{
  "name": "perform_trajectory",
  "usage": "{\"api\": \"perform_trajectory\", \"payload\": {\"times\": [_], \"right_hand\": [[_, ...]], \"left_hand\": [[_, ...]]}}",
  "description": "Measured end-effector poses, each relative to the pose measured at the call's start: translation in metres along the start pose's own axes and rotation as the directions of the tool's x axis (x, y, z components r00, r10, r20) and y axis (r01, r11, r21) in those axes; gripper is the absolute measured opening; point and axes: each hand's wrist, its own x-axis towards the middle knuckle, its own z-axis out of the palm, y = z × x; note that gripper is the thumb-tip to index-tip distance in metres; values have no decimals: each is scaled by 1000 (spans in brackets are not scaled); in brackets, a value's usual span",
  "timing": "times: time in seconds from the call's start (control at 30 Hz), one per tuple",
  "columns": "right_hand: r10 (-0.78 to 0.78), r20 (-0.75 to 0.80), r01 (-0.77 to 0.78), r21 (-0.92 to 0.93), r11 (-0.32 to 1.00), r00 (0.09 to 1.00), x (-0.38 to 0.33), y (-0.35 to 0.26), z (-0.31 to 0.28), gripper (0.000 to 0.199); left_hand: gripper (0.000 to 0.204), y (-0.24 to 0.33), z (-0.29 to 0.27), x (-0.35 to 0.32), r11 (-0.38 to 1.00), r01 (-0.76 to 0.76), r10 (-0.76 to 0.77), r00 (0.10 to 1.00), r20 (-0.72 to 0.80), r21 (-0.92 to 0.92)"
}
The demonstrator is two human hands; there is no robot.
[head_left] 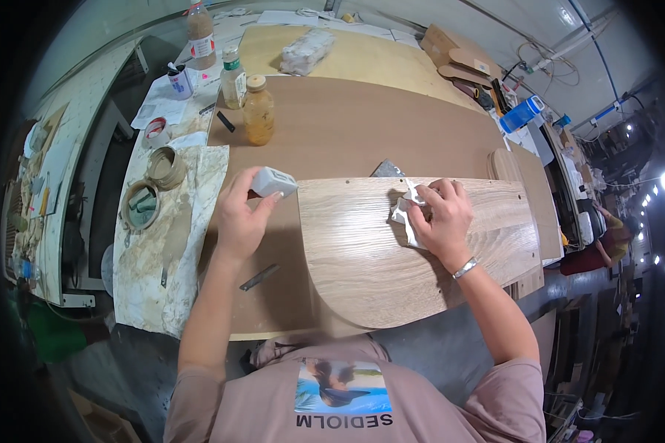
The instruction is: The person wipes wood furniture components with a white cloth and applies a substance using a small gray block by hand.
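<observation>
Holds white wipe (404, 214) in right hand (446, 220), over wood-grain board (362, 269), long side-to-side — grips grey block (275, 181) in left hand (241, 217).

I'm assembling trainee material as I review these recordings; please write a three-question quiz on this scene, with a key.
1. What does the left hand hold?
2. True or false: the right hand is empty.
3. Multiple choice: the board below the right hand has which surface?
A) Plain white
B) Wood grain
C) Solid blue

Key:
1. A pale grey block.
2. False; it holds a crumpled white piece, though cloth or paper is hard to tell.
3. B
</observation>
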Motion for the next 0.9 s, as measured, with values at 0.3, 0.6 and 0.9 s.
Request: {"api": "perform_trajectory", "payload": {"times": [0.3, 0.6, 0.9], "right_hand": [[7, -9, -7, -20, 1000, 1000, 1, -1, -1, 22], [23, 2, -23, -41, 999, 1000, 0, 6, -2, 22], [-53, -19, 53, -30, 998, 998, -2, 6, 5, 24]], "left_hand": [[34, -4, 6, 16, 999, 3, -1, 999, 54, -42], [34, 11, -13, -13, 996, 84, -81, 970, 228, -2], [36, 13, -3, 1, 980, 169, -160, 982, 97, -100]]}}
